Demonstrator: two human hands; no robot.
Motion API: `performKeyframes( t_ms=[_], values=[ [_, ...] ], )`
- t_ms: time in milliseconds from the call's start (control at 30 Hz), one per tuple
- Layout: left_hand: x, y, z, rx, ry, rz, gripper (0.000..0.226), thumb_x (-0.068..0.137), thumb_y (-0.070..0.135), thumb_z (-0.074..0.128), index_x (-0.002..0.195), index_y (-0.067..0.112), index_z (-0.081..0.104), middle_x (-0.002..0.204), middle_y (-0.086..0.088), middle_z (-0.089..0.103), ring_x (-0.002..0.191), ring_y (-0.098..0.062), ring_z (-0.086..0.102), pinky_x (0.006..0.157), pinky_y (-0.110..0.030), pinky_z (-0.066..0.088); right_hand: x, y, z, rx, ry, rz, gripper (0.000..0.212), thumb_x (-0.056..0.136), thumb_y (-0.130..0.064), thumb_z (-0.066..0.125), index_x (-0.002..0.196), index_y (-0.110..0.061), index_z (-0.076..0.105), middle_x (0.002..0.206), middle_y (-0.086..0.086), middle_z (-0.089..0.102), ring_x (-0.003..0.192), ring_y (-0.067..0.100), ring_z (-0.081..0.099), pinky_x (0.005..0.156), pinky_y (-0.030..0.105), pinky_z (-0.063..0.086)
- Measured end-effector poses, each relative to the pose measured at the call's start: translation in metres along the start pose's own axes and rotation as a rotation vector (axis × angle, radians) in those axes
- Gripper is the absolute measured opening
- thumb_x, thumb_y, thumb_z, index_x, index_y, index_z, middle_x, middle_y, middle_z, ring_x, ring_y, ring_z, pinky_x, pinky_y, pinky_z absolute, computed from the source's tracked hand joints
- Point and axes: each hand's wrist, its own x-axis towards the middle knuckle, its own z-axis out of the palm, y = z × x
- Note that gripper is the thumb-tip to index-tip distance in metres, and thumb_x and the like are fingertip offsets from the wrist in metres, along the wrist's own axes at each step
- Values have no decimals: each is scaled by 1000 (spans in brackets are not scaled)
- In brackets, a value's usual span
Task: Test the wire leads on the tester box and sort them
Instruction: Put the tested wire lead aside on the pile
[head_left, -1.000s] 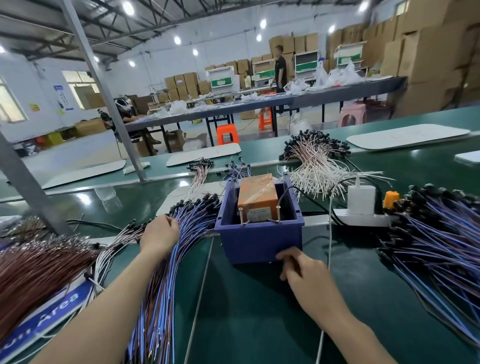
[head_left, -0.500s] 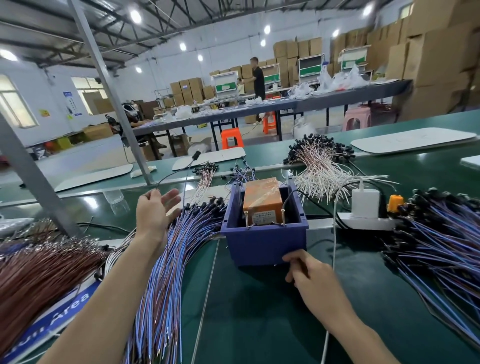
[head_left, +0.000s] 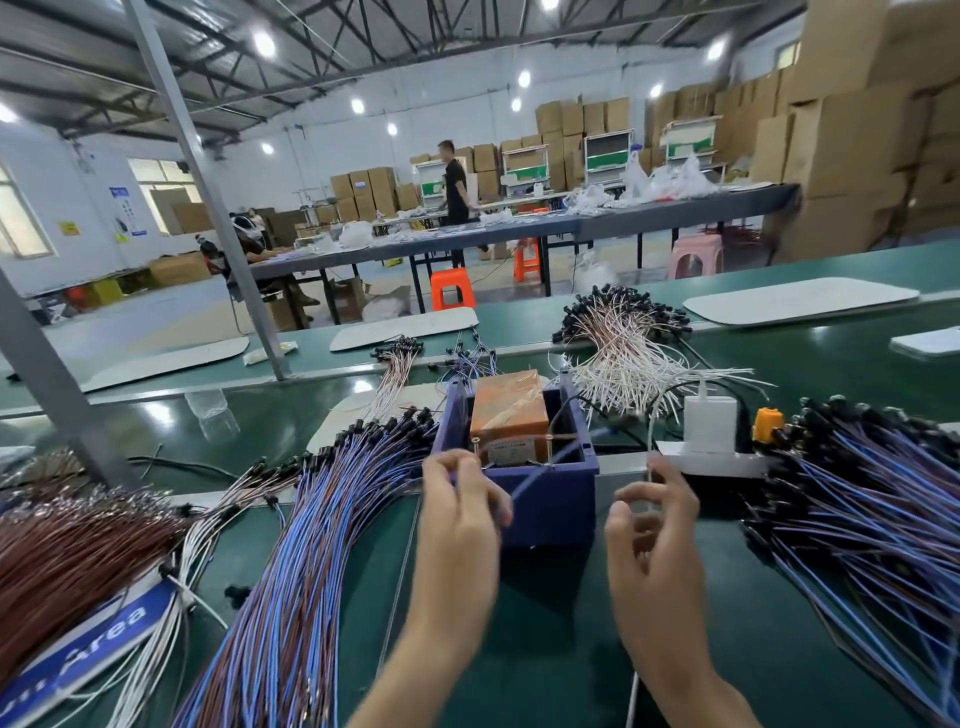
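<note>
Gone from the left pile of blue leads (head_left: 311, 519), now raised before the tester box (head_left: 561, 512): left hand (head_left: 457, 504), pinching one blurred blue lead (head_left: 530, 482) slanting over the box rim, hiding its front corner. Lifted off the table (head_left: 545, 649): right hand (head_left: 649, 519), fingers curled, hold unclear. Beside box, right pile of blue leads (head_left: 857, 499); behind, white leads (head_left: 623, 374), white charger (head_left: 710, 423).

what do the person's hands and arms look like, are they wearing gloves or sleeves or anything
Nothing is worn. The left hand and right hand have no gloves and no rings that show, and neither wrist has a watch or band. The left forearm and right forearm are uncovered down to the picture's bottom edge, with no sleeve in view.
</note>
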Motion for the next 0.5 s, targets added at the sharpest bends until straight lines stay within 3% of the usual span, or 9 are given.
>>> performKeyframes(
  t_ms=[133, 233, 300, 367, 433, 500],
  values=[
    [-32, -9, 26, 198, -9, 134, 17, 97, 53, 30, 87, 47, 42, 63, 6, 62, 51, -6, 52, 49, -15, 38, 3, -3, -8, 0, 175, -114, 80, 91, -40, 59, 149, -57, 8, 137, 1, 38, 99, -2, 56, 69, 12, 52],
    [-45, -20, 30, 321, -24, 226, 18, 91, 61, 25, 93, 48, 37, 65, 6, 61, 51, -11, 53, 51, -26, 43, 6, -1, -11, -142, 230, -146, 94, 83, -37, 66, 156, -45, 8, 146, -6, 25, 106, -18, 45, 63, 11, 50],
    [-50, -24, 31, 365, -29, 287, 18, 93, 61, 23, 96, 47, 35, 63, 6, 58, 49, -12, 50, 52, -33, 42, 8, 6, -10, -270, 207, -155, 86, 83, -34, 70, 155, -32, 22, 144, -8, 27, 107, -18, 44, 61, 12, 44],
    [-53, -25, 31, 394, -59, 358, 12, 101, 53, 24, 95, 47, 33, 59, 13, 54, 46, -9, 46, 48, -23, 36, 10, 13, -10, -379, 130, -158, 60, 88, -36, 70, 142, -28, 44, 135, -8, 37, 101, -3, 51, 66, 27, 53],
    [-57, -22, 31, 430, -159, 412, 6, 101, 48, 34, 95, 47, 33, 59, 23, 52, 44, -3, 45, 49, -12, 29, 13, 13, -10, -476, 109, -161, 29, 94, -45, 55, 115, -26, 62, 114, -10, 50, 91, 13, 55, 72, 43, 55],
    [-62, -20, 29, 456, -273, 417, 8, 96, 51, 33, 101, 45, 34, 67, 22, 56, 48, -4, 49, 52, -11, 33, 15, 13, -13, -482, 145, -152, 34, 96, -49, 41, 87, -25, 63, 90, -9, 54, 79, 19, 54, 71, 46, 50]
  ],
)
